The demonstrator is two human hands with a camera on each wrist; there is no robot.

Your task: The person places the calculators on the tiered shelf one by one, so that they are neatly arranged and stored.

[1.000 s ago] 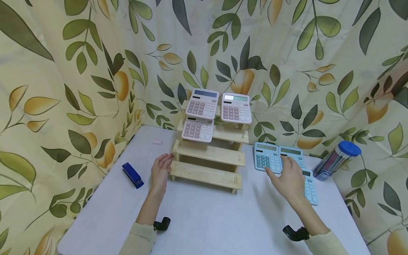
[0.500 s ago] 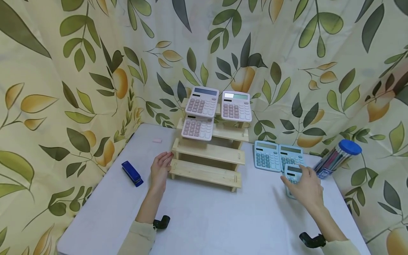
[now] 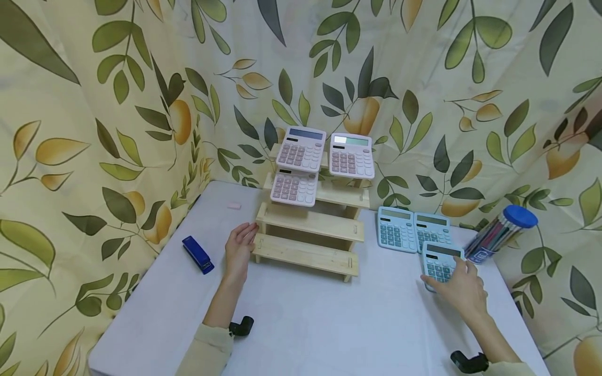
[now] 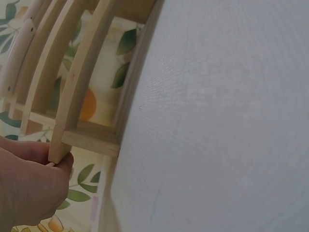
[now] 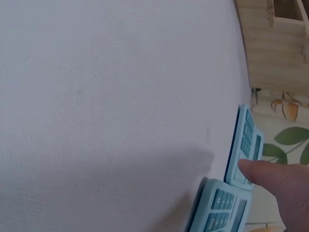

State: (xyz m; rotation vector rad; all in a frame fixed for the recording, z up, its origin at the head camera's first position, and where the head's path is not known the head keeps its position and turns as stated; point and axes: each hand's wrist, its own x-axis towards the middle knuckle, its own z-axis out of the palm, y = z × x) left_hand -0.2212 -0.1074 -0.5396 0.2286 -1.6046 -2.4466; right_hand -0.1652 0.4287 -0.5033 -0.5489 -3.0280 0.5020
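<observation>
My left hand [image 3: 237, 253] pinches the left end of the stepped wooden rack [image 3: 310, 225]. In the left wrist view, thumb and fingers sit on both sides of the corner of one wooden board [image 4: 72, 82]. My right hand [image 3: 465, 293] spans the front light blue calculator [image 3: 437, 269], thumb at its left edge, fingers bent over its right side, which they hide. Two more light blue calculators lie behind, a left one [image 3: 395, 232] and a right one [image 3: 430, 228]. The right wrist view shows my thumb [image 5: 263, 174] overlapping the left calculator.
Three pinkish-white calculators rest on the rack: two on top [image 3: 301, 149] and one below [image 3: 293, 188]. A blue stapler [image 3: 197, 254] and a small pink eraser [image 3: 233, 206] lie left on the white table [image 3: 329, 324]. A blue-lidded pen jar [image 3: 500, 235] stands at far right.
My right hand has moved right and toward me, from over the back blue calculators to the front one, and its fingers now straddle it. My left hand stays at the rack.
</observation>
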